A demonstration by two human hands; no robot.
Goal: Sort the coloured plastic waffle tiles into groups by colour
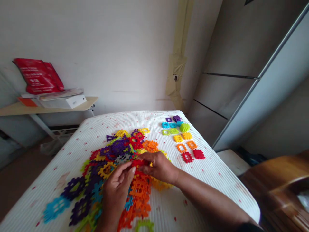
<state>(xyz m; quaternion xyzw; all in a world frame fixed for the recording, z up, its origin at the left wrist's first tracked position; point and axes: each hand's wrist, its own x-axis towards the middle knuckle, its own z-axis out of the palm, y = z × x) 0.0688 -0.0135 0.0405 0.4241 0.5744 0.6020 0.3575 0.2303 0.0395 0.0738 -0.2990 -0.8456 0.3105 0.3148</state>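
Observation:
Both hands meet over a heap of interlocking plastic tiles in many colours. My left hand pinches the left side of a red tile between thumb and fingers. Around the other side of that red tile, my right hand closes with its fingers bent. A bit of yellow shows by the right fingers, and I cannot tell whether it is held. Orange tiles lie just under the hands, purple tiles lie beyond them, and a blue tile sits at the heap's near left edge.
Sorted tiles stand in colour rows at the right: red, orange, yellow, green, blue and purple. A white quilted cover spreads beneath everything. At the left, a side table bears a red bag.

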